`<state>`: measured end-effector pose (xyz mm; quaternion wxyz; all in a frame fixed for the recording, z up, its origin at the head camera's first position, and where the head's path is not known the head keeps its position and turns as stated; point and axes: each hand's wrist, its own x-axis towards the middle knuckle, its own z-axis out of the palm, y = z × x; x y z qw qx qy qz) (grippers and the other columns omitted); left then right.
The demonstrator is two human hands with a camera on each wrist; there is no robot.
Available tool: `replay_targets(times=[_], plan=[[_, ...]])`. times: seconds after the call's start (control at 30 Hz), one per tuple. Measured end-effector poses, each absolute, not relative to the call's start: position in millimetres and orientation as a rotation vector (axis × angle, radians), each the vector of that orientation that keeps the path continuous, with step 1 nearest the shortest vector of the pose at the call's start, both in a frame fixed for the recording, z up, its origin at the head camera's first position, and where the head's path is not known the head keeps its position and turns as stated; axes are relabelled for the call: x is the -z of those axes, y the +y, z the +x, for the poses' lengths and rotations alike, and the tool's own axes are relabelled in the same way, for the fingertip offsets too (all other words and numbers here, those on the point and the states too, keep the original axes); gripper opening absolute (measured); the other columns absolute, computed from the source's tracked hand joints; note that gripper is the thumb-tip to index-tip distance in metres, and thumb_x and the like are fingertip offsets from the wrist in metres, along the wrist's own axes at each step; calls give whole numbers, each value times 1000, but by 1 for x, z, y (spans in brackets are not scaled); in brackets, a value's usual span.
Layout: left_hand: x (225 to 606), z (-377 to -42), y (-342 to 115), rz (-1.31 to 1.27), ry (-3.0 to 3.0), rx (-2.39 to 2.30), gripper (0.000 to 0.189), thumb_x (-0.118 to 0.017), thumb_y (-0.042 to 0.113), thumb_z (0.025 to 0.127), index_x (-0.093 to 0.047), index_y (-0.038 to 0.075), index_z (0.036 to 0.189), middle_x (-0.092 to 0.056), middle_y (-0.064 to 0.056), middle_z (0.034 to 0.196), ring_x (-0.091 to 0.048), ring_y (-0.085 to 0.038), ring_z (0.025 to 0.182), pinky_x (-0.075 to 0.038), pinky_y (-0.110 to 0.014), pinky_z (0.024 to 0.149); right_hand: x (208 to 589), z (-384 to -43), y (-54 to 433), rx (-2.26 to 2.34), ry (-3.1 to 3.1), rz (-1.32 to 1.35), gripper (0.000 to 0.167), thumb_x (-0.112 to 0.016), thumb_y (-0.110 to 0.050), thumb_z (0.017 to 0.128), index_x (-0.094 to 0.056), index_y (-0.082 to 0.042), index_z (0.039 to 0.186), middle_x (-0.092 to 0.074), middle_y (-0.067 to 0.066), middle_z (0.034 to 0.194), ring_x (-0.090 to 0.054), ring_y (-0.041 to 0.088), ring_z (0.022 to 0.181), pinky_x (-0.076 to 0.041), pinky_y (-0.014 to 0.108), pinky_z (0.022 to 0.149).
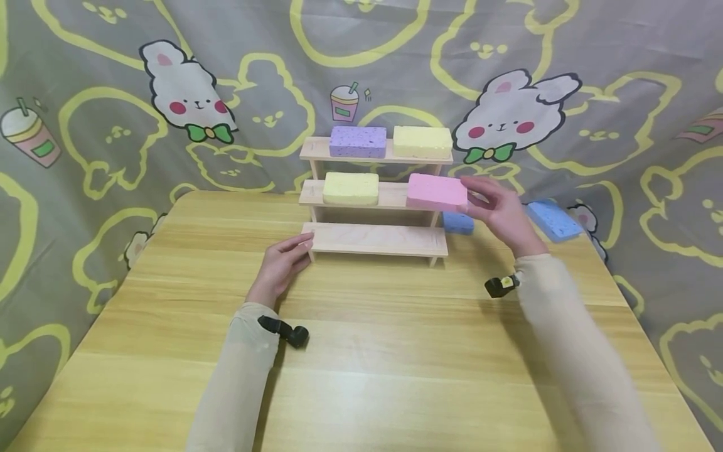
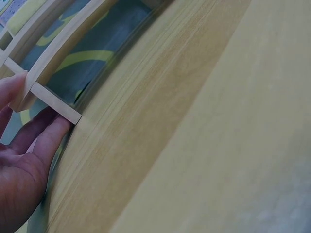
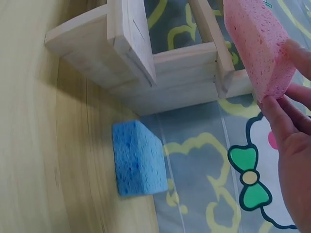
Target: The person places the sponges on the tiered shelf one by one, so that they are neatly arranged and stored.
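A pink sponge [image 1: 435,191] is pinched at its right end by my right hand [image 1: 501,213], thumb on one side and fingers on the other. It is at the right end of the middle tier; whether it touches the board I cannot tell. My left hand [image 1: 280,262] grips the left end of the three-tier wooden shelf [image 1: 378,238], thumb at the lowest board and fingers by its leg [image 2: 56,103]. On the middle tier's left lies a yellow sponge [image 1: 351,188]. The top tier carries a purple sponge [image 1: 358,142] and another yellow sponge [image 1: 422,142].
A blue sponge [image 3: 138,159] lies on the wooden table [image 1: 361,351] just right of the shelf, partly hidden in the head view. Farther right, by the table's edge, is another blue sponge [image 1: 555,220]. A patterned grey curtain [image 1: 243,94] hangs behind.
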<state>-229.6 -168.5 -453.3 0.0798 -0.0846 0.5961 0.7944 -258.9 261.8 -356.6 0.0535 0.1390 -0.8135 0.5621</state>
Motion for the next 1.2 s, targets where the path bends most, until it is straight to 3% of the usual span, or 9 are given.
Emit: replay_targets(times=[0.63,0.93,1.2], plan=[[454,-229,-169,-240,1790,-2387,36,-69,5,93,-63,1,128,-53,-12,141,-59,-24,117,-52,-31,94,366,-282,235,-1754,-2472,498,51,-69,3,89,-55,1,137,-46,10,145,-46,24,132,-42,27,106],[455,-230,-169,-235,1795,-2368,42,-68,5,93,-57,-3,133,-51,-14,142,-59,-25,117,-51,-32,96,351,-260,223,-1650,-2407,547,46,-67,7,89,-53,12,132,-44,22,144,-41,32,134,-35,42,112],[456,-230,-169,-236,1795,-2376,36,-69,5,92,-63,1,128,-52,-13,142,-59,-26,117,-52,-32,94,361,-252,237,-1549,-2396,436,41,-63,1,94,-52,10,132,-50,25,134,-46,39,126,-40,48,108]])
